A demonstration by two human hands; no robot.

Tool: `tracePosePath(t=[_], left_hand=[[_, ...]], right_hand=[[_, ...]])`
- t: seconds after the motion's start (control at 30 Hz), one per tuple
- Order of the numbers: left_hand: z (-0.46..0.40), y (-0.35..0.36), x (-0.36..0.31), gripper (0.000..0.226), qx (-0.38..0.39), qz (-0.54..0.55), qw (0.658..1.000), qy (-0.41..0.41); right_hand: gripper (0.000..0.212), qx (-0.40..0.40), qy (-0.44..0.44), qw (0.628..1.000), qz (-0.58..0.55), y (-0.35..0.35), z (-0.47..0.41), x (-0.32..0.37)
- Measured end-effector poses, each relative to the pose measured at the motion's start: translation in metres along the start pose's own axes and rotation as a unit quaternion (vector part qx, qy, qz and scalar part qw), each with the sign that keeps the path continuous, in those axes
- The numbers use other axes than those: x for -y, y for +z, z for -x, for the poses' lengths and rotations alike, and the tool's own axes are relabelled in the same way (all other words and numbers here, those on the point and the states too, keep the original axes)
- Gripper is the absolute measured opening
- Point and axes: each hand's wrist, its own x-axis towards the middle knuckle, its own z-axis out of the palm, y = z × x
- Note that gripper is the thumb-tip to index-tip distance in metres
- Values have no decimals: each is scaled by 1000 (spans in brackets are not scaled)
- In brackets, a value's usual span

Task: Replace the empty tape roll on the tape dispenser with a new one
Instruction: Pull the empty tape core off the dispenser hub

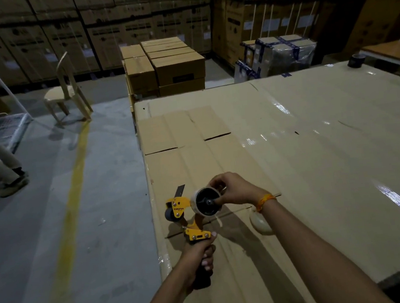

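Observation:
A yellow and black tape dispenser (184, 212) is held upright over the near left corner of the cardboard-covered table (304, 156). My left hand (199, 254) is wrapped around its dark handle. On its black hub sits a pale tape roll (195, 202), thin and whitish. My right hand (234, 190) grips that roll from the right, fingers over its rim and hub. A second pale tape roll (259, 222) lies on the cardboard just under my right wrist, partly hidden by the arm.
A dark tape roll (356, 60) stands at the table's far right corner. Left of the table is grey floor with a yellow line (74, 200), a plastic chair (66, 91) and a person's legs (2, 168). Stacked cartons (164, 67) stand beyond the table.

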Motion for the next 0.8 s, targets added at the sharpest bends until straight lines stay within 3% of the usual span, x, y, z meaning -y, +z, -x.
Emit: tracePosePath(t=[0.13, 0.37, 0.57, 0.8], left_hand=[[3, 1, -1, 68, 2, -6, 1000, -9], [4, 1, -3, 68, -3, 4, 1000, -17], [7, 5, -6, 63, -15, -1, 1000, 0], [4, 4, -6, 63, -32, -14, 999, 11]], right_hand=[[36, 35, 11, 999, 21, -7, -7, 3], [32, 84, 35, 993, -78, -17, -5, -1], [19, 37, 63, 993, -94, -10, -6, -7], [19, 18, 55, 993, -101, 2, -2, -8]])
